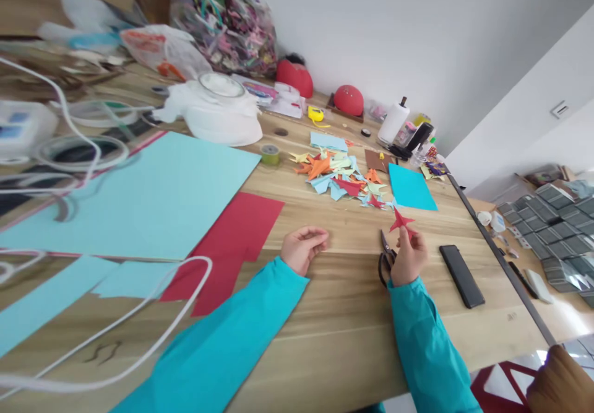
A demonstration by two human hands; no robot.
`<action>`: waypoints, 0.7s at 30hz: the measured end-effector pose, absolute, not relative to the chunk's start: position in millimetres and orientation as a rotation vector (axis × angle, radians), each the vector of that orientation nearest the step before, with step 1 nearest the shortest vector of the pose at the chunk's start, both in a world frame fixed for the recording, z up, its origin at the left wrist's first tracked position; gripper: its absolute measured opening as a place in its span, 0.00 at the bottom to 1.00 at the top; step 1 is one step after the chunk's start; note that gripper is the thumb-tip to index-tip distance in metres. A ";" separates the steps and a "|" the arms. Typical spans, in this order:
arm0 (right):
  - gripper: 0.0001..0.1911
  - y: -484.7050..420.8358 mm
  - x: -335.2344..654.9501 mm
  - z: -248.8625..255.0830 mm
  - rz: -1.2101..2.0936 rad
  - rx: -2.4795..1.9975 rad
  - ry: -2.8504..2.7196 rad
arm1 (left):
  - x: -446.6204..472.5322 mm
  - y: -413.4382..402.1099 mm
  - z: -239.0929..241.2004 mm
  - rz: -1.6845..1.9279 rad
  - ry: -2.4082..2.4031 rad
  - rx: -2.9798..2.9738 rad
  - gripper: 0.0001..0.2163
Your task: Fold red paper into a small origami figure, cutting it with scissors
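My right hand point(409, 256) pinches a small folded red paper figure point(400, 221) and holds it up above the wooden table point(343, 314). Black scissors point(385, 258) lie on the table just left of that hand. My left hand point(302, 247) rests on the table with its fingers curled loosely and nothing visible in it. A pile of folded paper figures point(341, 176) in orange, blue, red and pale green lies beyond both hands. Both arms wear teal sleeves.
A turquoise sheet point(411, 188), a red sheet point(232, 239) and a large light blue sheet point(148, 196) lie flat. A black phone point(461, 275) sits right of my right hand. White tubing point(139, 332), a white container point(218, 109), bags and bottles crowd the back.
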State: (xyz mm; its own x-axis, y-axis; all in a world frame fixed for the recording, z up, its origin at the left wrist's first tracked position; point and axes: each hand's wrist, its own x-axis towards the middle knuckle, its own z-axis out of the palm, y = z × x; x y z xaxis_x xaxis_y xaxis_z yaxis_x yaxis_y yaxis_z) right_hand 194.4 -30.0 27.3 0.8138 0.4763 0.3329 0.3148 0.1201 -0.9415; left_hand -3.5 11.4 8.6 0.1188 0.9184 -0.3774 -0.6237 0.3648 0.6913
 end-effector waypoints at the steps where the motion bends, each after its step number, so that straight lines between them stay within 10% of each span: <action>1: 0.14 -26.5 200.6 24.7 0.136 -1.516 -0.648 | -3.3 11.9 7.9 1.174 0.874 0.412 0.12; 21: 0.16 55.9 262.6 -13.3 0.086 -1.871 -0.606 | -9.3 24.7 2.4 1.055 0.830 0.439 0.09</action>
